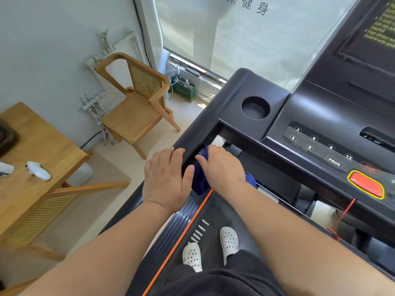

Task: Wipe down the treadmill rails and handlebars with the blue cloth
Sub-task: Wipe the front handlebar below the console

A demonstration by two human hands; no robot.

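Note:
The black left handrail of the treadmill runs from the console's cup-holder corner down toward me. My left hand grips this rail from the outside, fingers over its top and thumb on the inner side. My right hand presses a dark blue cloth against the rail's inner face, just right of my left thumb. Most of the cloth is hidden under the hand; a bunch hangs below it and a corner shows past the wrist.
The console with number buttons and a red stop button lies to the right. My feet in white shoes stand on the belt. A wooden chair and a wooden table stand left of the treadmill.

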